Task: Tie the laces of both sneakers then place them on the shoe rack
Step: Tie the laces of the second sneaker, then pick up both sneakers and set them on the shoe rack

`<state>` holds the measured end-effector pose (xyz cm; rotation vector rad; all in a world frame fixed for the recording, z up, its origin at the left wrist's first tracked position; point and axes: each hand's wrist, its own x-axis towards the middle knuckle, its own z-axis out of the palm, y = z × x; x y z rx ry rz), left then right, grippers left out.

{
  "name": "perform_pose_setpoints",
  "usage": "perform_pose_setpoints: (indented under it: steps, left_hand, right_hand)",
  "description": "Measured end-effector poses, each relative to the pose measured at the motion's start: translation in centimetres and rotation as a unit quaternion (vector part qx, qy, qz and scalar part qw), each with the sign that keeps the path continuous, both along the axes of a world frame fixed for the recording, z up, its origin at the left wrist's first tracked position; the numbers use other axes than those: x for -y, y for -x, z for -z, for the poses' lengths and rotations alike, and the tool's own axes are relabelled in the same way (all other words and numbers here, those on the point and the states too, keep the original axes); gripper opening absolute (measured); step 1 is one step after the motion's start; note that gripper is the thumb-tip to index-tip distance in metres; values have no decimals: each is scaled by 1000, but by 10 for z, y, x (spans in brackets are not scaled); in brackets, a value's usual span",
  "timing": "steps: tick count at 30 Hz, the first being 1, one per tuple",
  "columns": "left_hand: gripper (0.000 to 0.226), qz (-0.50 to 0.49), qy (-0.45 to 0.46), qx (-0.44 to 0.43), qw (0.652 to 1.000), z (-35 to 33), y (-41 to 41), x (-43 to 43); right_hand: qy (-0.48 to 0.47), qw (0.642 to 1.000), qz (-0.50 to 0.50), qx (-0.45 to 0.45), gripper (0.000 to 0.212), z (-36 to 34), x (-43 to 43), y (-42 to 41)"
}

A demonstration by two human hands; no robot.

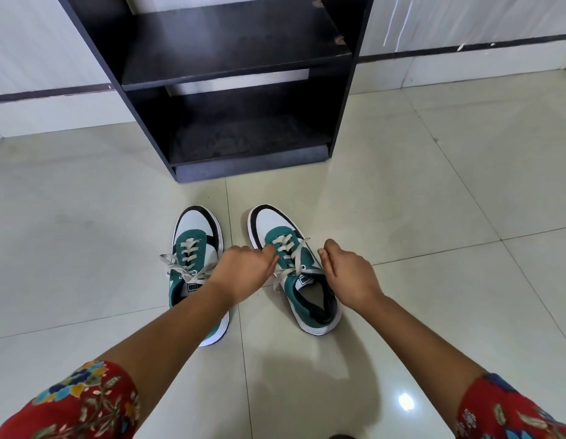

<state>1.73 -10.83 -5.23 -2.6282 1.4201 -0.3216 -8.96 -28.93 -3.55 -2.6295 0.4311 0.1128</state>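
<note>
Two green, white and black sneakers stand side by side on the tiled floor, toes pointing at the rack. The left sneaker has its cream laces tied in a loose bow on its left side. The right sneaker has loose laces crossing over its tongue. My left hand pinches a lace end at the shoe's left side. My right hand pinches the other lace end at its right side. The black shoe rack stands just beyond the shoes, shelves bare.
Glossy cream floor tiles spread around the shoes on all sides. A white wall with a dark stripe runs behind the rack. My red floral sleeves fill the bottom corners.
</note>
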Motion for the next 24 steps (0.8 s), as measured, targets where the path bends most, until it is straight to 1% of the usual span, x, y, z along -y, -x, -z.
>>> perform_pose_setpoints:
  steps: [2,7,11,13,14,15,16,17,18,19,20,21,22,23,24]
  left_hand:
    - [27,-1,-9,18,1000,1,-2,-1]
    - [27,-10,-42,26,999,-3,-2,-5]
    - [28,0,-50,32,998,-5,3,-5]
    - [26,-10,-54,12,998,-12,8,-4]
    - [25,-33,-35,-26,999,-15,12,-4]
    - [27,-83,-4,-115,990,-17,14,-4]
    - [29,-151,51,-238,958,-20,14,-4]
    - [32,-217,118,-365,897,-23,18,-4]
    - [33,-266,190,-464,823,-24,22,-6]
    - [33,-285,262,-515,765,-26,27,-9]
    - [31,-291,313,-532,731,-29,33,-12]
    - [28,-294,347,-540,709,-33,37,-14]
    - [24,-305,380,-544,683,-33,42,-18]
    - [21,-324,416,-549,649,-36,45,-21]
    - [18,-344,450,-549,615,-38,47,-26]
  right_hand:
    - [-4,1000,3,-7,22,4,3,0]
    - [-43,998,22,-40,27,12,6,3]
    - [-32,997,32,-55,28,14,9,6]
    - [-36,996,48,-67,29,15,6,5]
    - [-72,992,71,-74,30,15,5,4]
    - [-150,979,110,-81,31,14,4,2]
    - [-262,947,163,-85,32,11,6,0]
    - [-389,890,220,-89,31,7,10,-1]
    - [-490,825,267,-93,29,1,14,1]
    - [-542,782,297,-83,27,-5,17,6]
    - [-550,770,317,-66,25,-10,19,11]
    - [-512,795,323,-43,24,-14,20,16]
    - [-438,841,317,-13,22,-17,18,23]
    - [-352,891,288,22,20,-22,15,29]
    - [-286,928,233,47,19,-27,10,35]
